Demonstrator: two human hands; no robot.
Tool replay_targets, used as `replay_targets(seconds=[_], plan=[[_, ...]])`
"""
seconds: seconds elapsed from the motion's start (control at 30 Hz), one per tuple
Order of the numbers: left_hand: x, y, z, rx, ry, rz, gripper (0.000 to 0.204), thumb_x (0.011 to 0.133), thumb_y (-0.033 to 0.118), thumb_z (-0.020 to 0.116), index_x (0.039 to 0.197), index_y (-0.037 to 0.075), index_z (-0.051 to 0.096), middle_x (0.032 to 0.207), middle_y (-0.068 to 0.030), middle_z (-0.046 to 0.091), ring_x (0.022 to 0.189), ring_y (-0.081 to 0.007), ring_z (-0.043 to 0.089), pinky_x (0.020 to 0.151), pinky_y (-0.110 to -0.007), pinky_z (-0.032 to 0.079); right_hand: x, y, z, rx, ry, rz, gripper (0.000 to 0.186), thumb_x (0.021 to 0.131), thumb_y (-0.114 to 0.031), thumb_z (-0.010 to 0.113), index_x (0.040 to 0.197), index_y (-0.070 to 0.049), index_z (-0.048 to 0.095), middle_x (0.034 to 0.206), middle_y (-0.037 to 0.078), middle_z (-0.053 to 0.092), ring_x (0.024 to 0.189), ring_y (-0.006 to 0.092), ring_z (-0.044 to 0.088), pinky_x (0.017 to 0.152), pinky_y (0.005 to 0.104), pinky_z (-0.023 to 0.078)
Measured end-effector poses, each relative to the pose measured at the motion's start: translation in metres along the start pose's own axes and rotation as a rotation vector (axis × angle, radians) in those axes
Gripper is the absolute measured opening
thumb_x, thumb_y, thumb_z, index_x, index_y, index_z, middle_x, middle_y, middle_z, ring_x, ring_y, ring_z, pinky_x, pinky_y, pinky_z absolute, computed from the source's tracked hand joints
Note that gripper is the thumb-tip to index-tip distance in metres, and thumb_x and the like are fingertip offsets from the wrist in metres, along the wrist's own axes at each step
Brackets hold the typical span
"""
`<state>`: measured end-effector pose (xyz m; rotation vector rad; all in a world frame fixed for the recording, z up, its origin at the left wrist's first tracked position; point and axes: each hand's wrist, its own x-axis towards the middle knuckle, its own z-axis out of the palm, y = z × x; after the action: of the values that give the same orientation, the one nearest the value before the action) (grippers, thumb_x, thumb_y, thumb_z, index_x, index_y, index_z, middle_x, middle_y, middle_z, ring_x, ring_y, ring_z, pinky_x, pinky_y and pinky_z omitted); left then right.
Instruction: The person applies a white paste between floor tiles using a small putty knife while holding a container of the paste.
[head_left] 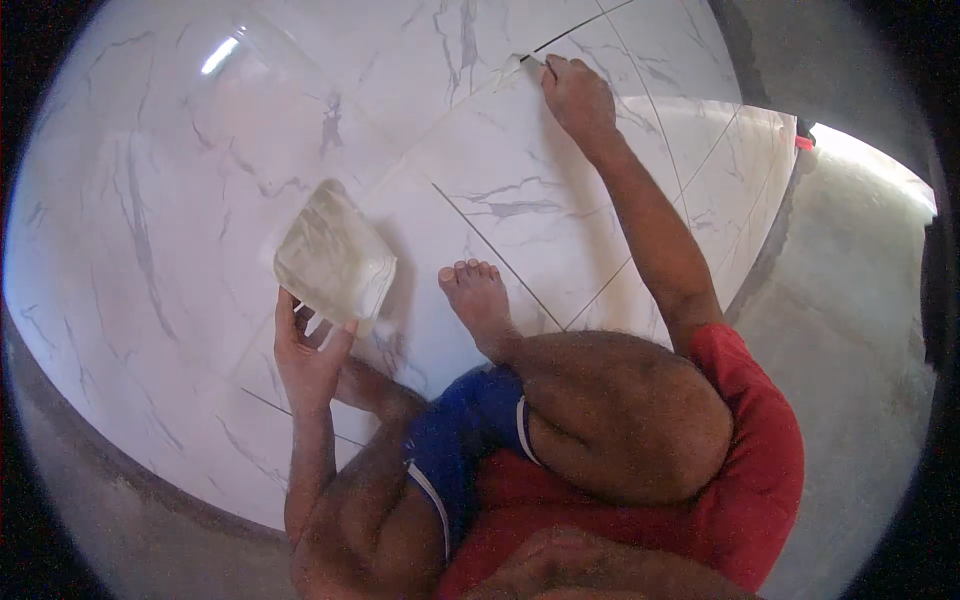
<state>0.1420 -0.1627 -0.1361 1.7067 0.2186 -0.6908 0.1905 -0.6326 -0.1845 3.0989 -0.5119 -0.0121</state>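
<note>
My left hand (pixel 308 355) grips the near edge of a squarish translucent plastic tub (pixel 335 250), thumb on one side and fingers on the other. The tub is tilted above the floor, and a pale film coats its inside. Farther off to the right, my right hand (pixel 580 100) is closed, its fingertips down at a joint between white marble-patterned tiles (pixel 520 190). Whatever it holds is small and mostly hidden. A whitish smear (pixel 508 75) lies along the joint by the fingertips, while the joint beyond them shows dark.
My bare foot (pixel 478 300) rests on the tiles between both hands. Dark open joints (pixel 490 245) run across the tiling near it. Rough grey concrete (pixel 825 280) borders the tiles on the right. A small red thing (pixel 804 143) stands at the tiled edge.
</note>
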Motion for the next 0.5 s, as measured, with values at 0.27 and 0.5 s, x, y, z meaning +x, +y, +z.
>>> replay_targets(seconds=[0.27,0.5], plan=[[0.002,0.001,0.0,0.013,-0.03,0.039,0.082,0.079,-0.001,0.076,0.15,-0.002,0.034,0.138,-0.02,0.052,0.121,-0.0301,0.058,0.094,-0.043,0.059,0.029,-0.021,-0.002,-0.144,-0.176,-0.069,0.024,0.09,-0.021,0.056,0.094,-0.003,0.072,0.085,0.022,0.072,0.08,0.0375,0.072,0.075,0.0502,0.058],[0.002,-0.004,-0.006,-0.011,-0.036,0.026,0.083,0.08,0.001,0.077,0.15,-0.002,0.035,0.138,-0.0202,0.052,0.121,-0.0303,0.058,0.096,-0.045,0.057,-0.017,-0.088,-0.006,-0.07,-0.318,-0.107,0.02,0.087,-0.013,0.056,0.094,0.0,0.07,0.091,0.023,0.071,0.084,0.0364,0.072,0.073,0.0492,0.059]])
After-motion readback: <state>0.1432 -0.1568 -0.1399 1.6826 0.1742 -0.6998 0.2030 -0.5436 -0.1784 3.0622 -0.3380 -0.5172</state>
